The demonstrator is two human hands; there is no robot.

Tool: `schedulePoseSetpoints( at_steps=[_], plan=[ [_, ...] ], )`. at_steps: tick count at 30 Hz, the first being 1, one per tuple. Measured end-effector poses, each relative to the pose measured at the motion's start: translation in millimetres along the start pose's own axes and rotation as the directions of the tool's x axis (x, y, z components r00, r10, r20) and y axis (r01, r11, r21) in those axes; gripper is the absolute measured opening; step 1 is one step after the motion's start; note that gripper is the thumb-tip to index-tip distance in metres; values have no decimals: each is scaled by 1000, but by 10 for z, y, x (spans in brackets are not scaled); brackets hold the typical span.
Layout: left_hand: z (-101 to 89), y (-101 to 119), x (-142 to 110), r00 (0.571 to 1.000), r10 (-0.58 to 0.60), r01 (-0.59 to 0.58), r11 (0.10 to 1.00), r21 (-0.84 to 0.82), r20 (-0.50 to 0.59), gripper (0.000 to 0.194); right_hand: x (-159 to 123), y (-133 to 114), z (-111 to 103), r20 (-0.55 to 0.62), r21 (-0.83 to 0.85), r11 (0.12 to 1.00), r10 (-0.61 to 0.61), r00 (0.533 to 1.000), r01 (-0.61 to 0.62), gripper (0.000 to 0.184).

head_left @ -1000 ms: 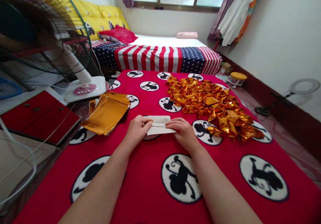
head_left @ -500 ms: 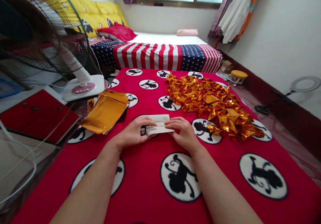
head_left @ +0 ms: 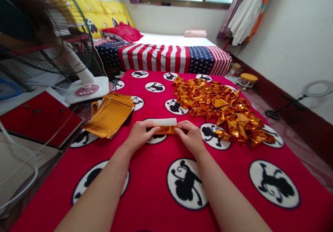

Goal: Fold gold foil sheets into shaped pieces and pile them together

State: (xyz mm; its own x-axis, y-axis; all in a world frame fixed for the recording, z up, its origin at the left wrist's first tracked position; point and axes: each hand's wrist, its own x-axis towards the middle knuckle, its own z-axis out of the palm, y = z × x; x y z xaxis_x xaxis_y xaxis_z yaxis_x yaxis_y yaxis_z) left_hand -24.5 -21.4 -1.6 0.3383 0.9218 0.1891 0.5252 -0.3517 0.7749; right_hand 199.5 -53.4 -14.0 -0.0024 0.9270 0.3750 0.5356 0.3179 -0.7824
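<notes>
Grip: both hands on one piece. Left hand (head_left: 142,135) pinches the left end of a folded foil sheet (head_left: 166,130), thumb in front; right hand (head_left: 190,136) pinches the right end likewise. Sheet lies crosswise between them, low over the red cloth (head_left: 153,180): orange-gold band nearest the wearer, pale strip showing just beyond it.

Left of the grip, slightly beyond: a stack of gold sheets (head_left: 110,116), corners fanned out. Right and beyond: a heap of crumpled gold foil pieces (head_left: 213,98), its closest tip near the right hand but apart from it. These two flank the grip; farther left, past the stack, a fan (head_left: 87,89) and a red panel (head_left: 39,117).

Count: one sheet in hand, one stack, one heap, one fan. Stack layers and heap pieces overlap too much to number.

Edges: stack reaches about to the cloth's left edge; heap runs close to the right edge. Far edge lies well beyond the grip, with a bed (head_left: 156,57) behind. Bare cloth straight ahead, between stack and heap, and broadly on the wearer's side, around the forearms.
</notes>
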Motion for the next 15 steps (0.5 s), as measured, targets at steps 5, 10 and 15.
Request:
schedulePoseSetpoints(
  at_steps=[5,10,15],
  plan=[
    [37,-25,5,999,-37,39,998,52,-41,20,20,-20,22,-29,-52,998,27,999,-29,13],
    [53,-7,6,996,-51,55,996,64,-68,13,19,-23,40,-35,-107,993,41,999,-44,16],
    [49,22,2,996,-6,15,996,90,-93,7,7,-14,83,-66,-130,989,62,996,-70,14]
  ],
)
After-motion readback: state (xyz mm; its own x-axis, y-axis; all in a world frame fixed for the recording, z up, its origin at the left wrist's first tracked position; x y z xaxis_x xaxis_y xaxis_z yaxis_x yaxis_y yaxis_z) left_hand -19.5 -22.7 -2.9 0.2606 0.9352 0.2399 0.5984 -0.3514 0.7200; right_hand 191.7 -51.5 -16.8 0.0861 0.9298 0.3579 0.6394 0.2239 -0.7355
